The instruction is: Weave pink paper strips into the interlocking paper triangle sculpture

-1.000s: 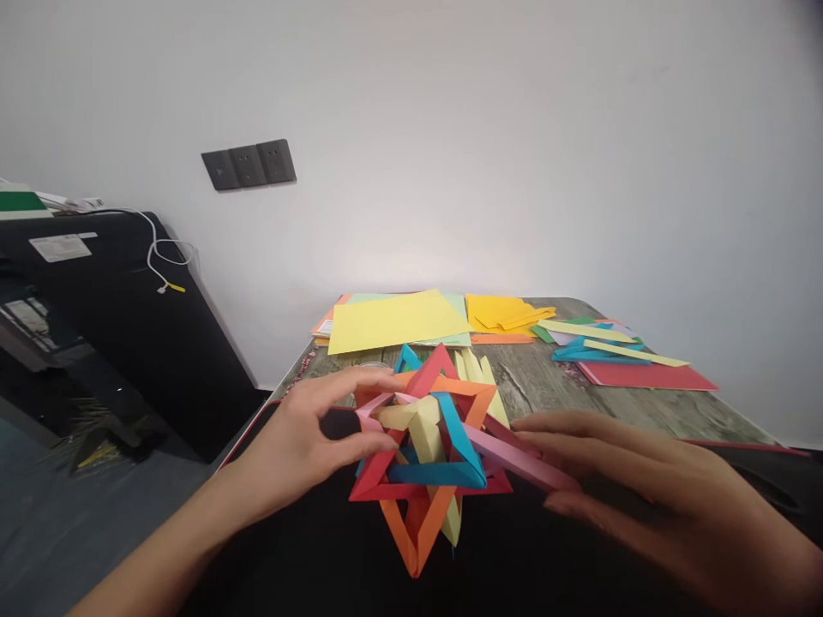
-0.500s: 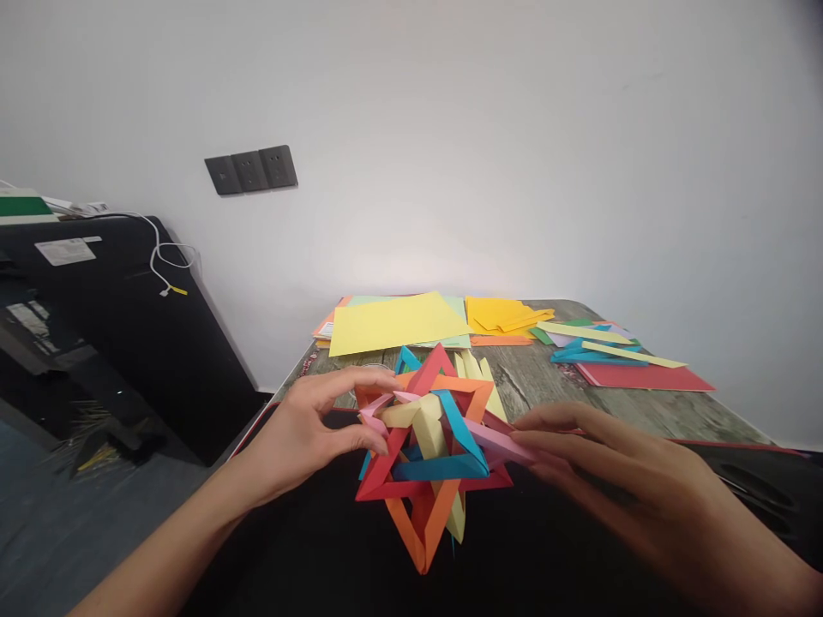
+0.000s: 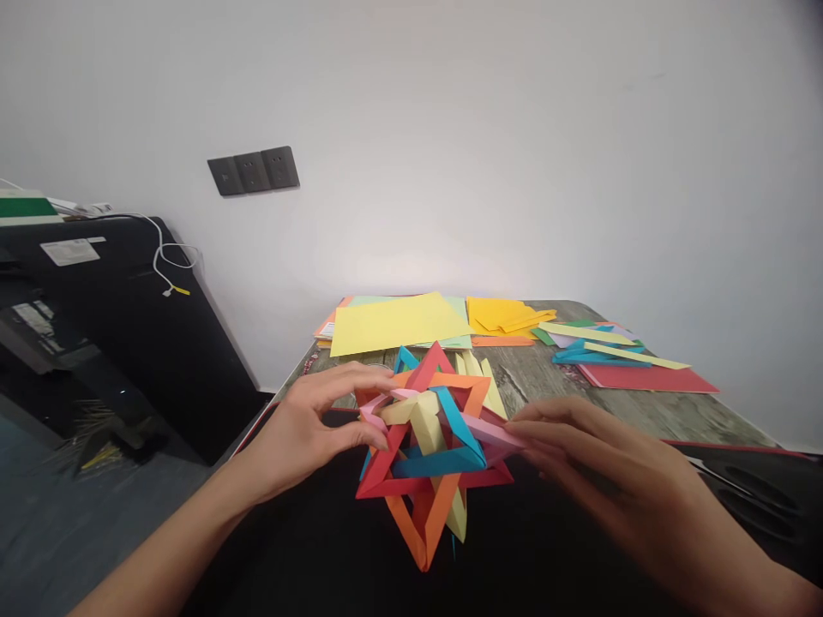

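A star-shaped origami model [image 3: 443,463] of interlocked folded paper frames stands in front of me, in red, orange, blue, pale yellow and pink. My left hand [image 3: 321,416] grips its left side, thumb and fingers around a pink corner. On the other side, my right hand [image 3: 597,463] pinches the tip of a pink folded strip [image 3: 485,431] that juts out to the right. The strip's inner end is hidden among the other frames. Behind the model, pale yellow folded strips [image 3: 492,390] show in part.
Yellow paper sheets [image 3: 399,326] and orange-yellow folded pieces [image 3: 507,315] lie at the table's back. Blue strips [image 3: 597,353] and red paper [image 3: 656,378] are at the right. Black-handled scissors [image 3: 752,493] lie near my right wrist. A black cabinet [image 3: 129,326] stands left.
My right hand has shifted slightly left and up, with the pink strip's tip closer to the model. My left hand keeps its hold. More of the scissors shows.
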### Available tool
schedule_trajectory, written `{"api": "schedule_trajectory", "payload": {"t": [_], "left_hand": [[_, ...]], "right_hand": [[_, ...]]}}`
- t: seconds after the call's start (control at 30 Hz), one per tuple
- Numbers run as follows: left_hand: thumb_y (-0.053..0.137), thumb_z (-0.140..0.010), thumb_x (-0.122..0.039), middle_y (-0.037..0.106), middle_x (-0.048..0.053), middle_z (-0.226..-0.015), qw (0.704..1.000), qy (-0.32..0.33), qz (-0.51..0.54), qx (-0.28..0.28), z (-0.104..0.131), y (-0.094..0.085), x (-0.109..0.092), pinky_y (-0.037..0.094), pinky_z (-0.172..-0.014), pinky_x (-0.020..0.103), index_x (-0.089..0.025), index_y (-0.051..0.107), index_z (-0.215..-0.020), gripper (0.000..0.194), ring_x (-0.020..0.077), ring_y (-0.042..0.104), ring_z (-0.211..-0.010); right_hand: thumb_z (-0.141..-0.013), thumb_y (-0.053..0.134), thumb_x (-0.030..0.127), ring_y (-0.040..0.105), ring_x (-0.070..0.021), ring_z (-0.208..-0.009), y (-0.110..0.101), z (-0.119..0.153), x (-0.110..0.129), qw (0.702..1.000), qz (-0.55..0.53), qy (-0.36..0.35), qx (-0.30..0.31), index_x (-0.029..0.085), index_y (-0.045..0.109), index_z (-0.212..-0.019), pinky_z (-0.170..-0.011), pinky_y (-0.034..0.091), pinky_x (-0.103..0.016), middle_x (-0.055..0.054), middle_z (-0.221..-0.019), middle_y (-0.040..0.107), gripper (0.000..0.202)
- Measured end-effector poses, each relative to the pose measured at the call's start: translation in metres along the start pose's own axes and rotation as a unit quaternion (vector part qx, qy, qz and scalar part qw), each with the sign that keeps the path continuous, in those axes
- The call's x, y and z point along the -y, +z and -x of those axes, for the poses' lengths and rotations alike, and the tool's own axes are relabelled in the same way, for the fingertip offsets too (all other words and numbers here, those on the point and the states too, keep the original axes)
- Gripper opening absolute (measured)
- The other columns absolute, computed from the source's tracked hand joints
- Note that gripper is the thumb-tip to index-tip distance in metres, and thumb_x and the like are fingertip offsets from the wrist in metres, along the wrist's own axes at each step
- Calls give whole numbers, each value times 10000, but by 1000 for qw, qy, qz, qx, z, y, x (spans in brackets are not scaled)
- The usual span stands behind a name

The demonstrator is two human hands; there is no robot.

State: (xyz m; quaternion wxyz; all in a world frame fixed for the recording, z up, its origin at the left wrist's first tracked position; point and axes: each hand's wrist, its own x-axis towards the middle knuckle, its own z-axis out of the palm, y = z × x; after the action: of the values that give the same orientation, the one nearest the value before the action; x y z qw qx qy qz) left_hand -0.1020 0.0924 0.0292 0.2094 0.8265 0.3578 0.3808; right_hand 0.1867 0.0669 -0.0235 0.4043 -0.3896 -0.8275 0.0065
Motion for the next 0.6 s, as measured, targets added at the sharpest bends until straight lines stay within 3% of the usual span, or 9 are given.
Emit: {"api": "schedule_trajectory", "payload": {"t": [0.3,0.6], "left_hand": [[706,-774,-156,699,88,-1108,993,79,-84,-10,-1,7,-4,548,-906,387,-228,648,-1133,371,236,639,-1066],[642,-790,-95,668,83,-1059,995,69,-78,5,-1,9,-5,560,-851,359,-210,654,-1073,306,223,636,-1032]], "right_hand": [[-938,496,280,648,-138,-751,-1,5,0,999,38,15,-12,267,623,-1091,-580,502,-215,-42,-947,606,199],[-965,429,326,658,-176,-864,-16,32,-7,995,78,41,52,290,560,-1145,-659,521,-246,-57,-1072,588,225]]}}
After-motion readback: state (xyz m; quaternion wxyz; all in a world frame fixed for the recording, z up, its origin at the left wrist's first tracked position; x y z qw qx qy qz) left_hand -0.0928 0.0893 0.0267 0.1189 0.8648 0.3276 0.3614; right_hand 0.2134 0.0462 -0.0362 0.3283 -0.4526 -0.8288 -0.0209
